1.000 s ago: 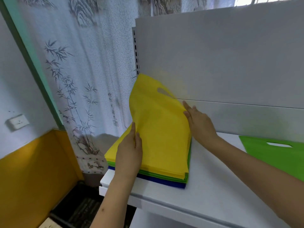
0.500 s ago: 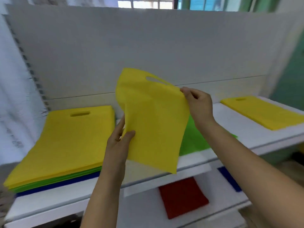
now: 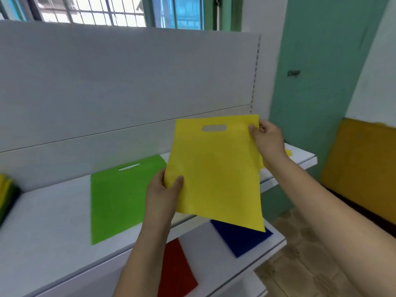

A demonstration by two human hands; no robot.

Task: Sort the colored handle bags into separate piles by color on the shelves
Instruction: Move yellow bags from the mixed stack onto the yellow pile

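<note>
I hold a yellow handle bag (image 3: 216,172) in the air above the right part of the upper shelf (image 3: 53,228). My left hand (image 3: 162,194) pinches its lower left edge. My right hand (image 3: 267,140) pinches its top right corner beside the handle slot. A green bag (image 3: 120,196) lies flat on the upper shelf to the left. The mixed stack (image 3: 6,189) shows only at the far left edge. On the lower shelf (image 3: 205,254) lie a red bag (image 3: 177,273) and a blue bag (image 3: 240,239). A sliver of the yellow pile (image 3: 288,152) peeks out behind my right wrist.
A grey back panel (image 3: 128,82) rises behind the shelves, with a barred window above it. A green door (image 3: 317,82) and an orange wall panel (image 3: 360,168) stand to the right. Patterned floor (image 3: 300,264) lies below.
My view and both hands have swung right with the yellow bag, away from the mixed stack. The bag now hangs flatter, with its handle slot facing me.
</note>
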